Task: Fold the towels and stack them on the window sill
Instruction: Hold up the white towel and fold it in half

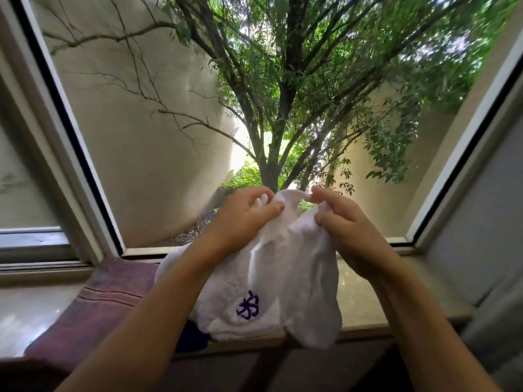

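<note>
Here, 2 bare hands hold a white towel (285,267) up over the window sill (365,295), in front of the window glass. The left hand (243,219) pinches the towel's top edge between thumb and curled fingers, and the right hand (345,224) grips the same edge just beside it, fingers closed on bunched cloth. The towel hangs crumpled, its lower part draping past the sill's front edge, a purple embroidered mark (248,304) showing near the bottom. Toward the sill's left end lies a reddish striped towel (104,295), touching the white one. A dark blue cloth (192,336) peeks out beneath, at the front edge.
</note>
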`<state>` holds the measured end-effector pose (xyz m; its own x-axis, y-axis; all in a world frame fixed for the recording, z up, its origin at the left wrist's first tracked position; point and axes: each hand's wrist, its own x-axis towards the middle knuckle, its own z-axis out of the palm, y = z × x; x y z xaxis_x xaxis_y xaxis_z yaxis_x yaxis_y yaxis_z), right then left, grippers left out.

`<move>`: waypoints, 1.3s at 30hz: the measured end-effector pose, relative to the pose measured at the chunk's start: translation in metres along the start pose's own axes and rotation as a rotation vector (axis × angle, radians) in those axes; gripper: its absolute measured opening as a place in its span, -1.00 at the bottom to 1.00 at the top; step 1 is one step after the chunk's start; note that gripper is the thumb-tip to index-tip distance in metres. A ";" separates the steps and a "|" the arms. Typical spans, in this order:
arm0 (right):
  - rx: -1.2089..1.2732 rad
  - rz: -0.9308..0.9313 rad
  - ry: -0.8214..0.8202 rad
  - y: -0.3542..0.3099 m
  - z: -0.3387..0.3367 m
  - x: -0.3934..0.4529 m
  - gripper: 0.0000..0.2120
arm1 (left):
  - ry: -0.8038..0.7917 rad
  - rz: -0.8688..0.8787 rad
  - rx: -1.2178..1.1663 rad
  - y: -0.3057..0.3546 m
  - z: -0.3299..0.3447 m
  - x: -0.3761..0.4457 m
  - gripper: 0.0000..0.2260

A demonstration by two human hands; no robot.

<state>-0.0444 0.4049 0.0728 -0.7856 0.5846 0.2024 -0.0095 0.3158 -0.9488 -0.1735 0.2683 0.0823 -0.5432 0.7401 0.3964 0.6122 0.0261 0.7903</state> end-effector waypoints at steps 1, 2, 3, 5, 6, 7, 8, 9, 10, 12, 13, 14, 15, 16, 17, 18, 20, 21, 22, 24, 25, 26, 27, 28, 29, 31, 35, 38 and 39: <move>0.056 0.038 0.044 0.004 -0.002 -0.001 -0.55 | 0.024 -0.028 -0.030 -0.002 -0.002 0.000 -0.85; 0.120 0.075 0.071 0.010 -0.004 -0.002 -0.55 | 0.042 -0.048 -0.054 -0.004 -0.004 0.000 -0.87; 0.159 0.103 0.089 0.015 -0.005 -0.004 -0.55 | 0.054 -0.061 -0.075 -0.006 -0.006 0.000 -0.89; 0.054 0.120 0.123 0.024 -0.005 -0.009 -0.57 | 0.062 -0.084 -0.118 -0.010 -0.009 0.000 -0.92; -0.148 0.099 0.148 0.027 -0.006 -0.009 -0.59 | 0.060 -0.095 -0.134 -0.011 -0.010 0.000 -0.94; -0.411 0.063 0.166 0.029 -0.009 -0.010 -0.62 | 0.056 -0.101 -0.143 -0.012 -0.011 0.000 -0.95; -0.663 0.026 0.182 0.032 -0.011 -0.011 -0.67 | 0.051 -0.105 -0.152 -0.014 -0.012 0.001 -0.96; -0.850 -0.003 0.188 0.034 -0.014 -0.012 -0.72 | 0.046 -0.111 -0.162 -0.015 -0.012 0.001 -0.96; -0.918 -0.031 0.207 0.034 -0.015 -0.012 -0.75 | 0.045 -0.116 -0.169 -0.016 -0.013 0.001 -0.94; -0.817 -0.112 0.249 0.025 -0.016 -0.016 -0.79 | 0.037 -0.132 -0.178 -0.017 -0.014 0.002 -0.89; -0.704 -0.202 0.219 0.017 -0.015 -0.019 -0.78 | 0.029 -0.138 -0.181 -0.017 -0.015 0.003 -0.89; -0.580 -0.306 0.152 0.009 -0.013 -0.021 -0.78 | 0.017 -0.136 -0.184 -0.017 -0.015 0.004 -0.90; -0.448 -0.394 0.061 -0.004 -0.010 -0.025 -0.81 | 0.001 -0.131 -0.186 -0.015 -0.016 0.004 -0.91; -0.306 -0.443 -0.038 -0.018 -0.005 -0.028 -0.84 | -0.021 -0.122 -0.190 -0.013 -0.018 0.005 -0.92; -0.178 -0.458 -0.132 -0.031 -0.001 -0.030 -0.87 | -0.053 -0.109 -0.203 -0.011 -0.020 0.004 -0.93; -0.078 -0.458 -0.212 -0.040 0.003 -0.030 -0.89 | -0.101 -0.096 -0.228 -0.009 -0.022 0.003 -0.94; 0.016 -0.436 -0.285 -0.048 0.012 -0.024 -0.87 | -0.222 -0.077 -0.307 -0.005 -0.026 0.000 -0.95; 0.011 -0.426 -0.243 -0.045 0.017 -0.018 -0.86 | -0.270 -0.071 -0.347 -0.003 -0.028 -0.001 -0.92; -0.032 -0.425 -0.143 -0.039 0.023 -0.012 -0.85 | -0.301 -0.063 -0.371 -0.002 -0.029 -0.002 -0.89; -0.172 -0.450 0.139 -0.023 0.035 -0.003 -0.85 | -0.313 -0.033 -0.371 0.000 -0.032 -0.003 -0.91; -0.215 -0.463 0.264 -0.016 0.040 -0.002 -0.86 | -0.306 -0.023 -0.367 0.001 -0.034 -0.004 -0.93; -0.218 -0.462 0.325 -0.012 0.043 -0.002 -0.86 | -0.301 -0.018 -0.369 0.002 -0.035 -0.005 -0.94; -0.186 -0.428 0.317 -0.010 0.045 -0.003 -0.86 | -0.303 -0.013 -0.374 0.002 -0.036 -0.006 -0.94; -0.107 -0.363 0.257 -0.010 0.046 -0.004 -0.87 | -0.311 -0.011 -0.377 0.001 -0.038 -0.007 -0.93; 0.002 -0.290 0.172 -0.011 0.046 -0.004 -0.86 | -0.324 -0.008 -0.382 0.001 -0.039 -0.008 -0.92; 0.236 -0.197 -0.001 -0.014 0.046 -0.006 -0.78 | -0.351 0.000 -0.412 -0.001 -0.040 -0.009 -0.90; 0.544 -0.127 -0.128 -0.017 0.049 -0.010 -0.66 | -0.384 -0.002 -0.543 -0.007 -0.041 -0.008 -0.92; 0.564 -0.128 -0.065 -0.018 0.053 -0.010 -0.68 | -0.368 -0.016 -0.512 -0.011 -0.043 -0.007 -0.91; 0.559 -0.131 -0.031 -0.017 0.055 -0.009 -0.68 | -0.357 -0.012 -0.466 -0.012 -0.043 -0.007 -0.91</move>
<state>-0.0711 0.3529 0.0733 -0.7733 0.5426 0.3281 -0.4272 -0.0634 -0.9019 -0.2022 0.2340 0.0905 -0.2717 0.9243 0.2679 0.2457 -0.2026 0.9479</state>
